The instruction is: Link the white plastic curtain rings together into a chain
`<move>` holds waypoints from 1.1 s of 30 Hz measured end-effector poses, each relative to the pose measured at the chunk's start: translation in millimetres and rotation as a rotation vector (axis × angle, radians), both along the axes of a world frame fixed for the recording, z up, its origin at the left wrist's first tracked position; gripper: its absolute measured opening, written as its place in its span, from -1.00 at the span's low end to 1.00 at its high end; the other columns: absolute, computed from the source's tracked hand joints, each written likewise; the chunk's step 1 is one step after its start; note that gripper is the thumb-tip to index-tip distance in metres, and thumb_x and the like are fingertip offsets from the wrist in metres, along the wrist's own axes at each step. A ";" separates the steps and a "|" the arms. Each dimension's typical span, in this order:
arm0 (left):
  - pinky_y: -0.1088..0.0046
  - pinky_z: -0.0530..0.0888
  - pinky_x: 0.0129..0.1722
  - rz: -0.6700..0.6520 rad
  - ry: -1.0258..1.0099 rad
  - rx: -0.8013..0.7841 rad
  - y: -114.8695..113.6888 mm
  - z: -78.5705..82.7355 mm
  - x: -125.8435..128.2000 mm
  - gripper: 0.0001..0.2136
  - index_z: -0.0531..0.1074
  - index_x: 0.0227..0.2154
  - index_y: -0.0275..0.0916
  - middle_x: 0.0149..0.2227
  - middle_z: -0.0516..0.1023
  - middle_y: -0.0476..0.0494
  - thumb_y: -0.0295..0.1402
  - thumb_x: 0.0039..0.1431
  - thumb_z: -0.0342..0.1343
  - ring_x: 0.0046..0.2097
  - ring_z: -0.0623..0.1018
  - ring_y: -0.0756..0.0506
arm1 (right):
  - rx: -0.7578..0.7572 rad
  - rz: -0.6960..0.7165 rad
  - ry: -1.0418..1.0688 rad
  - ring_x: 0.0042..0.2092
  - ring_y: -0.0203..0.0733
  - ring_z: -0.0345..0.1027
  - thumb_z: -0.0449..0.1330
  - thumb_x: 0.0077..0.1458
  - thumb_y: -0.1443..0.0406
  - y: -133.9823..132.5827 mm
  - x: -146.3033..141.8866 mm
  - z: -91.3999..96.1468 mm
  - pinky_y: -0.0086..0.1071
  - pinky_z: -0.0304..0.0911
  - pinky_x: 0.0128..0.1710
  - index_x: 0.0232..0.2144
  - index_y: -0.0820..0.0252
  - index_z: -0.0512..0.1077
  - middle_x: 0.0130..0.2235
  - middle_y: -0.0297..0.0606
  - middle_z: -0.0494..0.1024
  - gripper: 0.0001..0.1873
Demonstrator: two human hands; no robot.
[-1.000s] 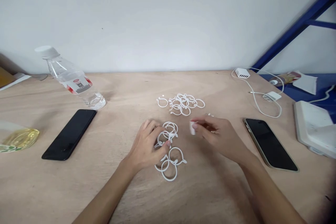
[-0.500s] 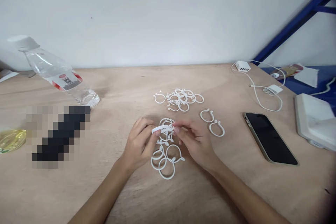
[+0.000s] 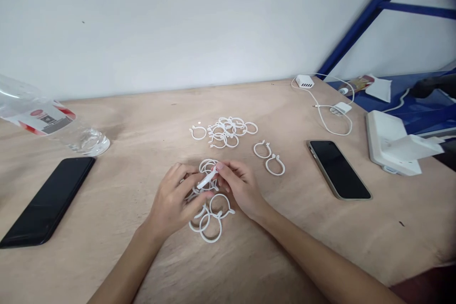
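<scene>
My left hand (image 3: 174, 199) and my right hand (image 3: 240, 187) meet over the middle of a wooden table (image 3: 142, 256). Both pinch one white plastic ring (image 3: 207, 179) held edge-on between their fingertips. Just under them lies a chain of linked white rings (image 3: 211, 216). A loose pile of white rings (image 3: 223, 131) sits farther back. Two single rings (image 3: 269, 157) lie to the right of my right hand.
A black phone (image 3: 46, 199) lies at the left, a second phone (image 3: 338, 168) at the right. A clear water bottle (image 3: 46, 123) lies at the far left. White chargers and cable (image 3: 326, 109), a white device (image 3: 392, 147) and a blue frame (image 3: 359, 19) are at the right.
My right hand came left from the two single rings and joined my left hand on one ring. The view has shifted to the right, so everything sits farther left.
</scene>
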State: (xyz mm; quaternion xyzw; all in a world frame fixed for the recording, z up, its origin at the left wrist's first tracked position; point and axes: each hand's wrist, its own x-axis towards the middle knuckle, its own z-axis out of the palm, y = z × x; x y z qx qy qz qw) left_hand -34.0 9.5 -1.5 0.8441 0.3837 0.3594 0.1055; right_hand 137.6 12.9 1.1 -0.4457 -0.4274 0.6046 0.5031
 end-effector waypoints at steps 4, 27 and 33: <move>0.27 0.28 -0.34 0.020 0.014 -0.065 0.3 2.0 -0.1 -0.57 0.39 -0.37 -0.25 -0.39 0.41 -0.17 -0.01 0.29 -0.20 -0.34 0.35 -0.14 | 0.045 0.038 -0.044 -0.48 -0.33 0.26 0.22 0.05 0.09 -4.4 -2.0 -4.2 -0.46 0.21 -0.47 -0.46 0.22 0.46 -0.51 -0.35 0.45 -0.71; 0.34 0.20 -0.40 -0.019 0.048 -0.216 3.6 -3.8 0.3 -0.54 0.10 -0.57 -0.17 -0.53 0.21 -0.05 -0.01 0.33 -0.37 -0.41 0.21 -0.12 | 0.444 -0.367 -1.291 -0.16 -0.02 0.33 0.14 0.08 0.29 17.5 47.1 7.3 -0.23 0.19 -0.15 -0.28 0.22 0.47 -0.25 -0.09 0.54 -0.83; 0.33 0.24 -0.36 -0.006 0.068 -0.173 3.3 -2.8 0.2 -0.54 0.23 -0.58 -0.21 -0.52 0.28 -0.08 -0.14 0.36 -0.34 -0.40 0.23 -0.10 | 0.257 -0.233 -1.601 -0.17 0.06 0.35 0.09 0.05 0.39 31.2 67.6 5.2 -0.12 0.14 -0.17 -0.26 0.24 0.46 -0.30 -0.09 0.58 -0.79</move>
